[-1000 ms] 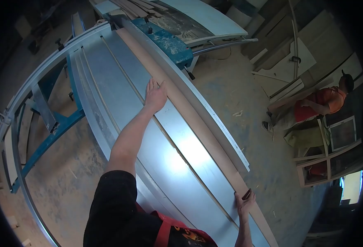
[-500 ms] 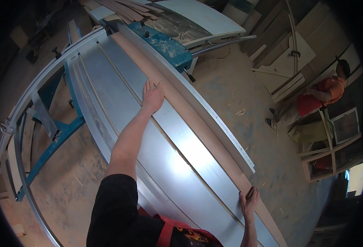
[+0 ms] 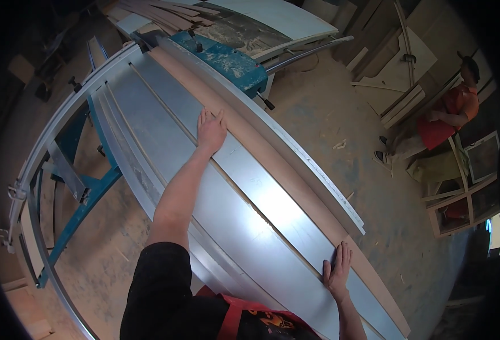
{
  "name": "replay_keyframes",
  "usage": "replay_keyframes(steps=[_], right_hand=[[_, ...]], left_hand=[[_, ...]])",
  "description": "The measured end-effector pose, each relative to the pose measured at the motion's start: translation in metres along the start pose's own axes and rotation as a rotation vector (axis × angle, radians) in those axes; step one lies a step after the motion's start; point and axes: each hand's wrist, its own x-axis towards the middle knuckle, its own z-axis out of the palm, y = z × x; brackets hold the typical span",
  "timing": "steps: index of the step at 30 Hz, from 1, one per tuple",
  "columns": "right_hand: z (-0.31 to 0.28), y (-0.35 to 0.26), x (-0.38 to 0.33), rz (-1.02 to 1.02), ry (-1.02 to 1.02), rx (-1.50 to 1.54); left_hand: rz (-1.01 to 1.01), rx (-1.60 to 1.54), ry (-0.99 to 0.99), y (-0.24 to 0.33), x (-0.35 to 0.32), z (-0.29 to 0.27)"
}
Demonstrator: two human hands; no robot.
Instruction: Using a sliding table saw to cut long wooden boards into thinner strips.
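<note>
A long, narrow wooden board (image 3: 272, 164) lies on the metal saw table (image 3: 236, 209), close alongside a raised metal fence (image 3: 301, 161). My left hand (image 3: 211, 133) presses flat near the board's near edge, its fingertips reaching the wood and the fingers stretched out. Farther down the board, to the right, my right hand (image 3: 338, 272) rests with fingers extended, the fingertips at the board's edge and the palm over the bare metal. Neither hand is wrapped round anything. A narrow slot (image 3: 244, 198) runs lengthwise in the table beside both hands.
A teal machine part (image 3: 221, 62) with black knobs stands beyond the fence. Strips of wood (image 3: 170, 14) lie on a dusty surface at the back. On the left is a teal frame (image 3: 85, 207) with a metal rail. A person (image 3: 448, 116) in a red apron stands at right near wooden frames (image 3: 460, 209).
My right hand has slid slightly up and left and flattened, its fingers now straighter. The left hand stays in place on the board. The view has shifted a little.
</note>
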Motion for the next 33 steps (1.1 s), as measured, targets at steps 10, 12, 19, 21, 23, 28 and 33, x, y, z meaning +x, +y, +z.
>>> replay_keyframes(steps=[10,12,19,21,23,28,33], right_hand=[[-0.009,0.013,0.046,-0.237,-0.254,0.02],[-0.01,0.013,0.056,-0.257,-0.294,-0.016],[0.016,-0.009,0.093,-0.236,-0.294,-0.059],[0.023,-0.011,0.098,-0.213,-0.285,-0.057],[0.022,-0.003,0.1,-0.221,-0.281,-0.051],[0.028,0.016,0.122,-0.215,-0.327,0.022],[0.029,0.041,0.115,-0.261,-0.274,0.048]], left_hand=[[0.016,-0.001,0.052,-0.005,0.018,0.013],[0.021,-0.021,0.068,-0.005,0.03,0.024],[0.034,-0.048,0.111,-0.039,0.071,0.043],[0.068,-0.032,0.143,-0.039,0.08,0.052],[0.096,-0.056,0.138,-0.035,0.084,0.068],[0.206,-0.085,0.152,-0.056,0.089,0.083],[0.242,-0.015,0.146,-0.068,0.1,0.098]])
